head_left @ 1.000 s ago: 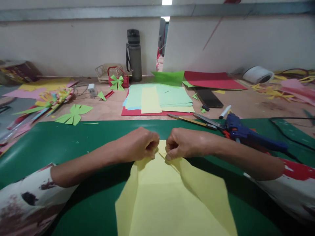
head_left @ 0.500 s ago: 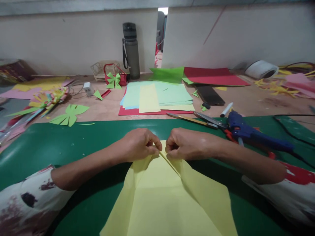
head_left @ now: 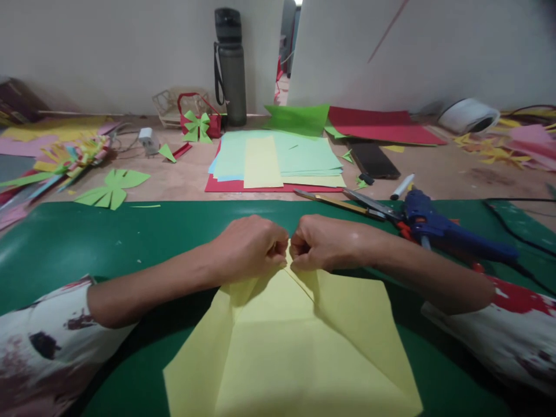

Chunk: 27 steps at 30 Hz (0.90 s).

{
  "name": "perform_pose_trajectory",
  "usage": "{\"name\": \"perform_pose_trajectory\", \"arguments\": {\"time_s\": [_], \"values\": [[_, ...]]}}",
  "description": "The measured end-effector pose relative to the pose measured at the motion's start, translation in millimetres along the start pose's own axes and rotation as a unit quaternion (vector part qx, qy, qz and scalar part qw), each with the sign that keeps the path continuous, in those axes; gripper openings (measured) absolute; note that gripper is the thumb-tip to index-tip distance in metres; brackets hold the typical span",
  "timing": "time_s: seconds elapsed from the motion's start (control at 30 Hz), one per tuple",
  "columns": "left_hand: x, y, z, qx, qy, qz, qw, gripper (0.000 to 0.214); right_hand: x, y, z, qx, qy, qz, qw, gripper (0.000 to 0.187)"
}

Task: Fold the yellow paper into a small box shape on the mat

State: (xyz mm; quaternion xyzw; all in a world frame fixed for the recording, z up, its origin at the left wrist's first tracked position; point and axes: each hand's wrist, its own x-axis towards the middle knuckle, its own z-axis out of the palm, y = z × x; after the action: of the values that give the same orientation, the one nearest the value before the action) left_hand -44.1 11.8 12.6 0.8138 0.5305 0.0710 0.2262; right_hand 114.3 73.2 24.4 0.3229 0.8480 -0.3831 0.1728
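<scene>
A large sheet of yellow paper with several creases lies in front of me over the green mat. Its side flaps stand partly raised, and its far end narrows where both hands meet. My left hand is closed, pinching the far edge between thumb and fingers. Close beside it, my right hand is curled shut on the same edge, the two almost touching. A folded strip of the paper slants down from between the hands. The fingertips partly hide the pinched edge.
Right of my hands lie scissors, a blue glue gun with its cord and a white marker. Behind the mat are stacked coloured sheets, a phone, a bottle, a small red basket and green paper cutouts.
Both hands have drawn closer together at the paper's far end, the left fingers curling in more. The side flaps have shifted and spread. The camera view has tilted down slightly.
</scene>
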Motion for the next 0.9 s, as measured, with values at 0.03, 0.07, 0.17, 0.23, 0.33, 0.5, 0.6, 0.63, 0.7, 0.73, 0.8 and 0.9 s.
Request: {"name": "perform_pose_trajectory", "arguments": {"time_s": [0.03, 0.07, 0.17, 0.23, 0.33, 0.5, 0.6, 0.63, 0.7, 0.73, 0.8, 0.9], "values": [[-0.6, -1.2, -0.5, -0.008, 0.003, 0.033, 0.999, 0.010, 0.5, 0.3, 0.0, -0.001, 0.000, -0.003, 1.000, 0.010], [-1.4, -2.5, -1.4, -0.018, 0.000, 0.074, 0.997, 0.012, 0.8, 0.5, 0.0, -0.002, 0.000, -0.007, 1.000, 0.011], [-4.6, -5.6, -6.4, -0.033, -0.058, 0.195, 0.979, 0.023, 0.6, 0.8, 0.3, 0.005, -0.003, -0.008, 1.000, 0.013], [-6.3, -6.3, -10.4, -0.004, -0.101, 0.237, 0.966, 0.038, -0.1, 0.1, 0.3, 0.011, -0.004, -0.002, 1.000, 0.012], [-6.7, -4.2, -15.5, 0.081, -0.140, 0.258, 0.952, 0.060, -0.8, -1.7, 0.0, 0.004, -0.001, 0.014, 1.000, 0.011], [-3.9, 4.0, -18.7, 0.176, -0.150, 0.310, 0.922, 0.051, -1.6, -2.5, -0.2, 0.006, -0.011, 0.017, 1.000, 0.011], [-3.3, 5.9, -17.3, 0.201, -0.136, 0.342, 0.908, 0.047, -1.8, -1.4, -0.1, -0.007, -0.008, 0.019, 1.000, 0.010], [-3.4, 5.6, -16.6, 0.202, -0.126, 0.349, 0.906, 0.045, -1.7, -1.0, -0.1, -0.010, -0.007, 0.020, 1.000, 0.010], [-3.8, 3.7, -15.4, 0.196, -0.099, 0.359, 0.907, 0.042, -1.3, -0.6, -0.3, -0.010, -0.009, 0.016, 1.000, 0.011], [-3.8, 2.2, -14.9, 0.194, -0.090, 0.361, 0.908, 0.042, -1.1, -0.6, -0.4, -0.011, -0.010, 0.014, 1.000, 0.012], [-3.3, -1.5, -14.5, 0.196, -0.090, 0.356, 0.909, 0.043, -1.1, -1.1, -0.9, -0.016, -0.006, 0.009, 1.000, 0.013], [-1.5, -7.9, -14.9, 0.210, -0.107, 0.338, 0.911, 0.043, -2.0, -2.4, -1.8, -0.017, -0.001, 0.005, 1.000, 0.011]]}}
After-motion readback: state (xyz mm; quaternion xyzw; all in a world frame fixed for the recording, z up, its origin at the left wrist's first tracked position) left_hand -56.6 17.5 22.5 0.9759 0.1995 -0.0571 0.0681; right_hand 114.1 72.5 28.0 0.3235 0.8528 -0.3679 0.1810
